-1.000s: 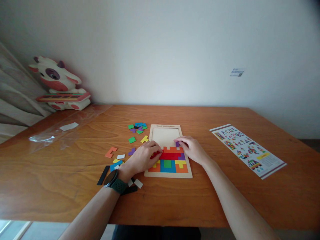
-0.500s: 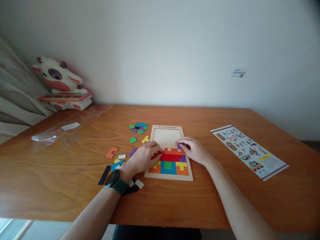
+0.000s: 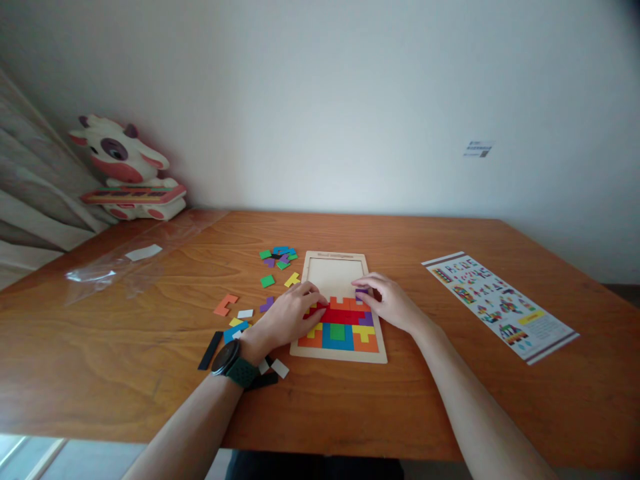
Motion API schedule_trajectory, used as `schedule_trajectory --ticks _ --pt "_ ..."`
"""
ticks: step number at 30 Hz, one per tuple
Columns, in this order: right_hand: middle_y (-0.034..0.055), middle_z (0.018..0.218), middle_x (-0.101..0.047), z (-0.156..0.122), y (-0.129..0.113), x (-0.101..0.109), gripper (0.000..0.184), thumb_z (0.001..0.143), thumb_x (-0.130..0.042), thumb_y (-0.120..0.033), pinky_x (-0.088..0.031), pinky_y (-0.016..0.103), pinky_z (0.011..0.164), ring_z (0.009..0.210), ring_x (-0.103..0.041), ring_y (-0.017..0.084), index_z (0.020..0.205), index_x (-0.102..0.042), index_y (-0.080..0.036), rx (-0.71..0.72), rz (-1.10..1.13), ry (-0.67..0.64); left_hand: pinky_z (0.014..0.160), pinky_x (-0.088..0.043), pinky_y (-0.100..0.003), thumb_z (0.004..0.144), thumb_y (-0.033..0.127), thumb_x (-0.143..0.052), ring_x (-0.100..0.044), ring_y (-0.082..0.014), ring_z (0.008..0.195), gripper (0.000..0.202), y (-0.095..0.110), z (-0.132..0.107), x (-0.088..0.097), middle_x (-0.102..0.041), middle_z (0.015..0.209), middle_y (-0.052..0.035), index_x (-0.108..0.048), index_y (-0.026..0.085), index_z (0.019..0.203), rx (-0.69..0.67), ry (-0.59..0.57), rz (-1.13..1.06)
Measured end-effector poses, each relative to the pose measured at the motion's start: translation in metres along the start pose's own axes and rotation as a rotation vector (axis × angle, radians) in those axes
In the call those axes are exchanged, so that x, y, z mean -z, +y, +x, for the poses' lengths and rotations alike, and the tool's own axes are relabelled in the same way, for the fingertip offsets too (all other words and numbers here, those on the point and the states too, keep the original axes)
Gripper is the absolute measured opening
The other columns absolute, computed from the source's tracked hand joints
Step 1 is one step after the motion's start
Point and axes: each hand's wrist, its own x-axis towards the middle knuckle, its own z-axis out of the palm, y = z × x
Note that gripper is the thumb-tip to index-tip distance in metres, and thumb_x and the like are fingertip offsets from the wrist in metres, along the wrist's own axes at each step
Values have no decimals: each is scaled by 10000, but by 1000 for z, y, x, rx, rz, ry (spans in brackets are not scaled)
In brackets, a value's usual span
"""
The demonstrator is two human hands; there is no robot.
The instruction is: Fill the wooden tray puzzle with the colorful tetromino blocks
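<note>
A pale wooden puzzle tray (image 3: pixel 379 352) lies in front of me, its near half filled with coloured puzzle pieces. My right hand (image 3: pixel 390 303) pinches a purple puzzle piece (image 3: pixel 361 293) between thumb and fingers at the tray's right side, by the edge of the orange pieces (image 3: pixel 345 303). Over the tray's left side, my left hand (image 3: pixel 293 312) has its thumb and forefinger closed about the end of a red puzzle piece (image 3: pixel 324 307). That hand partly hides the yellow pieces and the tray's left rim. A dark watch (image 3: pixel 226 358) is on my left wrist.
Left of the tray lie loose pieces, among them a green square (image 3: pixel 267 281), an orange piece (image 3: pixel 226 305) and a black strip (image 3: pixel 210 351). Clear plastic wrapping (image 3: pixel 107 273) and a cow toy keyboard (image 3: pixel 133 170) are farther left. A printed pattern sheet (image 3: pixel 500 307) lies right.
The purple piece in my right hand has shifted slightly and shows more of its face. My left hand stays in place, and the whole view has moved a little.
</note>
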Motion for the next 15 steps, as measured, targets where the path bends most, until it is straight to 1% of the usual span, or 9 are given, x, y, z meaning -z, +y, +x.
schedule_trajectory --ticks 4,7,9,11,15 --pt "65 991 -701 0 5 -1 192 876 -692 -269 -482 402 876 940 -644 235 1063 -722 -239 -6 -107 45 895 -513 -321 944 236 -542 -613 -203 981 178 -1 -1 -1 -616 1071 -79 -684 203 1046 -5 -8 2" --pt "64 937 -675 0 7 -1 144 860 -720 -298 -485 390 834 900 -634 232 984 -733 -226 -34 -161 70 896 -514 -320 942 231 -546 -613 -199 977 173 0 0 -1 -616 1066 -75 -684 208 1043 -6 -6 1" --pt "59 926 -657 0 7 0 103 874 -705 -302 -488 372 813 878 -625 219 931 -735 -222 -42 -154 54 893 -517 -319 942 233 -547 -614 -199 974 172 0 0 -1 -616 1061 -76 -686 208 1039 1 -5 1" --pt "54 919 -641 -1 7 0 101 890 -683 -310 -490 359 800 863 -618 207 902 -730 -221 -45 -132 41 898 -516 -320 942 236 -547 -613 -200 977 172 0 0 -1 -615 1064 -77 -686 208 1039 6 -2 1" --pt "56 879 -622 -1 6 0 203 945 -592 -343 -485 351 778 835 -605 199 854 -718 -212 -37 -107 41 902 -511 -321 944 236 -551 -609 -200 987 174 -2 0 -3 -613 1076 -74 -685 208 1051 5 3 2"
